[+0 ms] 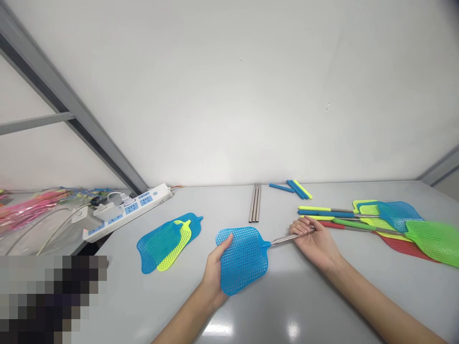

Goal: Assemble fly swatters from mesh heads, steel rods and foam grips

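My left hand (214, 274) grips a blue perforated fly swatter head (244, 260), thumb on its face and fingers behind. A metal rod (287, 239) is joined to the neck of that head. Around the rod's other end, the fingers of my right hand (311, 241) are closed. Left of my hands lie loose swatter heads, two blue ones (145, 260) with a yellow one (175, 248) between them. Several bare metal rods (254, 203) rest side by side behind the held swatter. Blue and yellow handle sleeves (281, 188) lie near the wall.
Several fly swatters with handles, among them a green one (435, 241) and a red one (405, 247), are piled on the right. A white power strip (138, 208) with plugs runs along the left edge. Pink plastic-wrapped items (36, 210) lie beyond it.
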{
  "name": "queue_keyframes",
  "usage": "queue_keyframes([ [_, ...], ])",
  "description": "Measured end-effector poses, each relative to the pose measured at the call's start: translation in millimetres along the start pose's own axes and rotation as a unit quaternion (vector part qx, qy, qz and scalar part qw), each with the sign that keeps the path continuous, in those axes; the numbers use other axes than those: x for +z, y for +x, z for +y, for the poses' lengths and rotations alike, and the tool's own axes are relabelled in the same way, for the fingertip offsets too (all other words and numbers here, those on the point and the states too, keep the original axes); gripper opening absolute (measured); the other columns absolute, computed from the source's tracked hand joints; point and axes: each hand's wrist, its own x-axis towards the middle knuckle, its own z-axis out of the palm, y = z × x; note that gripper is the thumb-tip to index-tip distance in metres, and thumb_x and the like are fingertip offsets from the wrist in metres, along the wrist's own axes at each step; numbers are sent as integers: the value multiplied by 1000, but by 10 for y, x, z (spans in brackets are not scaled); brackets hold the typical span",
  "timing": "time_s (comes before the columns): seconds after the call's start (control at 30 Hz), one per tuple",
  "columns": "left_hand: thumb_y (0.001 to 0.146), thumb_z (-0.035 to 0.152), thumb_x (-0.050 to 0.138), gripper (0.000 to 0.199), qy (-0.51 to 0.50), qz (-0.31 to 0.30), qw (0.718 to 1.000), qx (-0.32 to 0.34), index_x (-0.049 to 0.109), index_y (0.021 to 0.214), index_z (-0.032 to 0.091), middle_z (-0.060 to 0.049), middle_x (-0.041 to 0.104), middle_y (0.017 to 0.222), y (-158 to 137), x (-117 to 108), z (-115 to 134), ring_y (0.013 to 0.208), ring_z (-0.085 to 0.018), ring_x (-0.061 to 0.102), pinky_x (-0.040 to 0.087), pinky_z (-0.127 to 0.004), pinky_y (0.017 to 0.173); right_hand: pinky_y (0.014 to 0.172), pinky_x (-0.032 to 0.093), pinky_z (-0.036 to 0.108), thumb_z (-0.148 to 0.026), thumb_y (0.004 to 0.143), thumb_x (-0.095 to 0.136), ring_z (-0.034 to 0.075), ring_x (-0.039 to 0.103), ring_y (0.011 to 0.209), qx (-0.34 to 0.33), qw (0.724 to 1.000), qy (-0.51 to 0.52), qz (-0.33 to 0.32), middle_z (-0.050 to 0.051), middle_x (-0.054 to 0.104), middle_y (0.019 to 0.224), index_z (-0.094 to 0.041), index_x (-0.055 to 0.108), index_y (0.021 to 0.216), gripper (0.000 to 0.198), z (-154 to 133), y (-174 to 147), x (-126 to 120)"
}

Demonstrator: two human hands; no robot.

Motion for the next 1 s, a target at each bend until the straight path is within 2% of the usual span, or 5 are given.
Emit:
queue_keyframes([
  [0.27,73,40,50,36,5,-34,999,-16,61,90,10,-10,66,85,6,-62,86,90,-27,57,39,-39,83,42,36,22,-13,75,40,8,31,44,6,1000,-4,14,-5,24,51,-19,28,61,20,-7,10,11],
  [0.47,76,39,44,41,1,-92,995,-45,60,95,7,-13,64,90,32,-136,148,94,-29,54,35,-41,86,42,36,21,-13,76,41,7,30,43,-5,999,-28,15,-6,23,51,-19,30,61,19,-12,35,7],
  [0.63,77,40,41,44,-12,-114,991,-66,60,97,6,-14,64,91,42,-144,139,94,-29,54,33,-42,87,42,35,20,-13,75,43,6,30,44,-21,998,-50,19,-6,24,50,-18,31,60,20,4,39,24],
  [0.93,74,43,45,43,-31,-77,993,-82,61,93,7,-13,64,90,69,-161,80,93,-30,54,33,-41,86,43,35,20,-15,74,47,6,29,44,-28,997,-63,19,-6,23,51,-18,31,59,22,3,30,28],
  [1.0,74,43,44,45,-38,-86,992,-84,60,96,7,-14,62,94,69,-147,76,96,-30,53,32,-41,87,43,35,20,-14,74,47,6,29,44,-29,997,-66,23,-6,23,51,-17,32,59,21,4,27,25],
])
